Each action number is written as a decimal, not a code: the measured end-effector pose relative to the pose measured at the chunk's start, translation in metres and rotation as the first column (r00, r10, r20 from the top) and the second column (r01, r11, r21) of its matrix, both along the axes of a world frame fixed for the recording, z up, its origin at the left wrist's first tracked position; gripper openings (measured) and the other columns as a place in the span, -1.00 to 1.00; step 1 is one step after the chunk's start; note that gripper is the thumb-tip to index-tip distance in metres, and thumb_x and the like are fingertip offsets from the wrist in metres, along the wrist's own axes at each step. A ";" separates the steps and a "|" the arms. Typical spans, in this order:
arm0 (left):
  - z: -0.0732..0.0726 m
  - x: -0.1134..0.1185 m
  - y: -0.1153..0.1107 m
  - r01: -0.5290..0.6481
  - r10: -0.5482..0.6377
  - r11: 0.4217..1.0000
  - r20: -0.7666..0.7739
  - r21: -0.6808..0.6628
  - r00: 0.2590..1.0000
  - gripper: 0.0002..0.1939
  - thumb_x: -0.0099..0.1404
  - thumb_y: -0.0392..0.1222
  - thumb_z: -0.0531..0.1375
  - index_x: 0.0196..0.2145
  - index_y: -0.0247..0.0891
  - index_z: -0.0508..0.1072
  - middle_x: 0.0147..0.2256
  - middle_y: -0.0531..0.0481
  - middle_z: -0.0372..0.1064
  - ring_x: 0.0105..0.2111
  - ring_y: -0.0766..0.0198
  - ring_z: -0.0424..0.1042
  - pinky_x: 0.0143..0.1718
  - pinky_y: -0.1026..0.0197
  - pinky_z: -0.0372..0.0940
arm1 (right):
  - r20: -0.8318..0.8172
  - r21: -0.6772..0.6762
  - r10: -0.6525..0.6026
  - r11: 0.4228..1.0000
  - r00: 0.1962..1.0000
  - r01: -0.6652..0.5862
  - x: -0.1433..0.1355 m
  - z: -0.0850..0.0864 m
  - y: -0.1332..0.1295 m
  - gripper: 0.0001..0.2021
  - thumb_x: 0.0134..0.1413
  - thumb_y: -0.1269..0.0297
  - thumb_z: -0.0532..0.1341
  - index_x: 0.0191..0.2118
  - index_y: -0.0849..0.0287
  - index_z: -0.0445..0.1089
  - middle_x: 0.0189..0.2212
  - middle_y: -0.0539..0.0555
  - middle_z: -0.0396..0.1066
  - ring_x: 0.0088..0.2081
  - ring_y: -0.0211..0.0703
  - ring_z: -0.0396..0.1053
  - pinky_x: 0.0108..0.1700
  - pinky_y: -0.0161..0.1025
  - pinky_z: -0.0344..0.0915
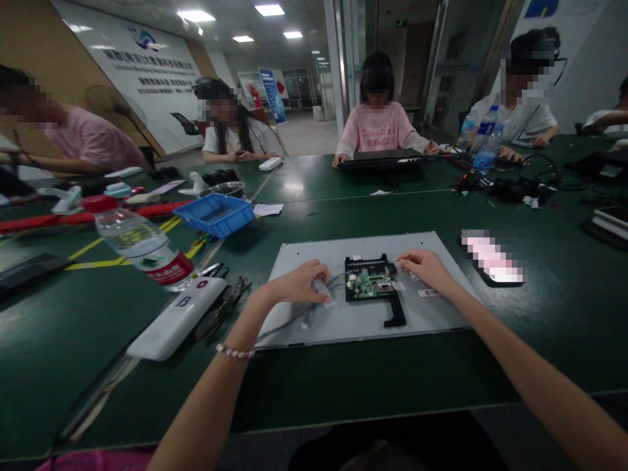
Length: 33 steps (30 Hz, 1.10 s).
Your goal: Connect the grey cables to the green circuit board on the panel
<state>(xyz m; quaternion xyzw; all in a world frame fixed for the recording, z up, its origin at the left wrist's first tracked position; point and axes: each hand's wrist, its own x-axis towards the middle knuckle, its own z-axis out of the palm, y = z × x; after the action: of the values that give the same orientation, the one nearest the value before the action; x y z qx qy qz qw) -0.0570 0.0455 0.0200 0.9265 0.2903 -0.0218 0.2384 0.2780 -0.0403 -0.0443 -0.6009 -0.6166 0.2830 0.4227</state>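
Note:
A flat grey-white panel (314, 327) lies on the table in front of me. Near its middle sits a black plastic bracket (395, 311) with a green circuit board (367, 285) in it. Grey cables (284, 325) run from the board's left side under my left hand (303, 282), whose thumb and fingers are closed on a strip of translucent tape (322, 292). Just right of the bracket, my right hand (426, 267) has its thumb and fingertips pinched together above the panel. Whatever lies between those fingertips is too small to make out.
To the left stand a red-capped water bottle (147, 248), a white power bank (179, 319) and a blue tray (216, 214). A lit phone (493, 258) lies right of the panel. Across the green table (324, 212), several people sit, one holding a dark panel (385, 160).

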 end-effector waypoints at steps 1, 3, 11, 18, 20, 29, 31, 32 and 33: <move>0.000 0.000 0.000 0.000 0.000 1.000 0.001 0.001 1.000 -0.57 0.06 0.09 0.26 -0.23 -0.27 0.33 -0.19 -0.08 0.22 -0.23 0.20 0.21 -0.21 0.21 0.12 | 0.000 0.001 0.001 1.000 1.000 -0.001 0.000 -0.001 0.000 -0.79 0.02 0.27 0.15 -0.27 0.20 0.49 -0.44 0.08 0.51 -0.42 -0.16 0.43 -0.33 -0.24 0.31; 0.000 0.000 0.000 0.005 -0.005 1.000 0.003 0.005 1.000 -0.57 0.06 0.10 0.25 -0.24 -0.27 0.32 -0.20 -0.07 0.21 -0.23 0.20 0.21 -0.20 0.21 0.13 | -0.005 -0.001 0.003 1.000 1.000 -0.003 0.001 -0.002 0.001 -0.78 0.01 0.26 0.15 -0.28 0.20 0.49 -0.45 0.07 0.51 -0.43 -0.16 0.43 -0.34 -0.25 0.30; 0.000 0.003 -0.001 -0.007 0.007 1.000 -0.015 0.010 1.000 -0.58 0.07 0.11 0.23 -0.25 -0.25 0.32 -0.20 -0.06 0.20 -0.25 0.21 0.21 -0.22 0.20 0.13 | 0.002 -0.014 0.010 1.000 1.000 -0.010 0.000 -0.001 0.001 -0.79 0.00 0.27 0.14 -0.29 0.20 0.49 -0.46 0.05 0.50 -0.46 -0.19 0.41 -0.37 -0.28 0.28; 0.005 0.005 -0.004 -0.008 0.009 1.000 -0.020 0.016 1.000 -0.60 0.09 0.09 0.23 -0.24 -0.26 0.33 -0.21 -0.07 0.20 -0.25 0.20 0.20 -0.22 0.19 0.12 | 0.039 -0.020 0.020 1.000 0.999 -0.019 0.000 0.003 -0.001 -0.79 0.00 0.28 0.15 -0.29 0.18 0.50 -0.45 0.04 0.51 -0.43 -0.19 0.42 -0.35 -0.28 0.29; 0.004 0.005 -0.004 -0.005 0.006 1.000 -0.015 0.020 1.000 -0.60 0.09 0.09 0.23 -0.25 -0.26 0.33 -0.21 -0.07 0.20 -0.24 0.20 0.20 -0.22 0.19 0.12 | 0.045 -0.012 0.019 1.000 0.999 -0.019 -0.001 0.004 -0.001 -0.79 0.00 0.29 0.14 -0.29 0.19 0.50 -0.46 0.04 0.51 -0.44 -0.20 0.41 -0.36 -0.29 0.28; 0.005 0.007 -0.005 -0.003 0.003 1.000 -0.012 0.025 1.000 -0.60 0.09 0.10 0.22 -0.26 -0.27 0.33 -0.22 -0.08 0.21 -0.24 0.18 0.21 -0.21 0.17 0.11 | 0.068 -0.014 0.001 1.000 0.998 0.000 -0.002 0.004 -0.001 -0.78 0.02 0.28 0.14 -0.28 0.18 0.51 -0.46 0.04 0.51 -0.43 -0.19 0.42 -0.35 -0.28 0.28; 0.005 0.006 -0.004 -0.001 0.002 1.000 -0.010 0.025 1.000 -0.60 0.10 0.09 0.22 -0.25 -0.26 0.33 -0.22 -0.07 0.21 -0.24 0.19 0.21 -0.21 0.18 0.11 | 0.079 -0.024 0.010 1.000 0.997 -0.008 -0.001 0.007 -0.003 -0.79 0.03 0.28 0.14 -0.28 0.17 0.51 -0.45 0.04 0.51 -0.42 -0.18 0.42 -0.33 -0.26 0.29; 0.004 0.006 -0.004 -0.001 0.002 1.000 -0.006 0.027 1.000 -0.60 0.09 0.09 0.22 -0.25 -0.25 0.33 -0.22 -0.07 0.21 -0.24 0.19 0.21 -0.21 0.18 0.11 | 0.084 -0.034 0.037 0.999 0.996 -0.034 0.001 0.010 -0.004 -0.79 0.04 0.27 0.15 -0.28 0.16 0.51 -0.42 0.05 0.51 -0.40 -0.17 0.42 -0.31 -0.25 0.30; 0.004 0.005 -0.003 -0.003 0.003 1.000 -0.003 0.029 1.000 -0.60 0.09 0.09 0.23 -0.25 -0.25 0.33 -0.22 -0.07 0.21 -0.24 0.19 0.21 -0.21 0.18 0.11 | 0.087 -0.051 0.080 0.996 0.993 -0.076 0.002 0.014 -0.006 -0.80 0.04 0.26 0.16 -0.27 0.14 0.51 -0.38 0.06 0.52 -0.36 -0.15 0.43 -0.27 -0.23 0.31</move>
<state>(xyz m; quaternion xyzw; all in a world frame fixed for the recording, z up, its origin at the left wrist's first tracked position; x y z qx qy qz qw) -0.0519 0.0420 0.0237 0.9295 0.2921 -0.0186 0.2243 0.2803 -0.0464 -0.0305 -0.5984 -0.6508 0.2869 0.3688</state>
